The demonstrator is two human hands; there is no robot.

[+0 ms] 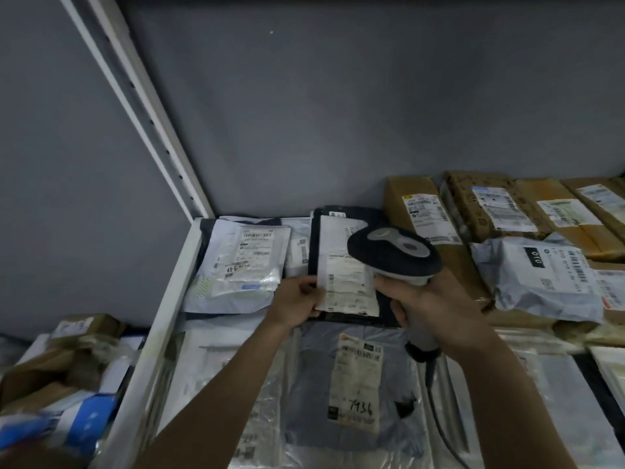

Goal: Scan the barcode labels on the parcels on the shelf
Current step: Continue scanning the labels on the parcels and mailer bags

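Fingers of left hand pinching black parcel's label at frame centre, right hand gripping scanner over it; next probably needing aim at barcode.

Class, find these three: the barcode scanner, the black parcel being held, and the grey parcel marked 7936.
barcode scanner (394, 250), head view, top of its head.
black parcel (345, 282), head view, its white label.
grey parcel (311, 394), head view, bare plastic left of label.
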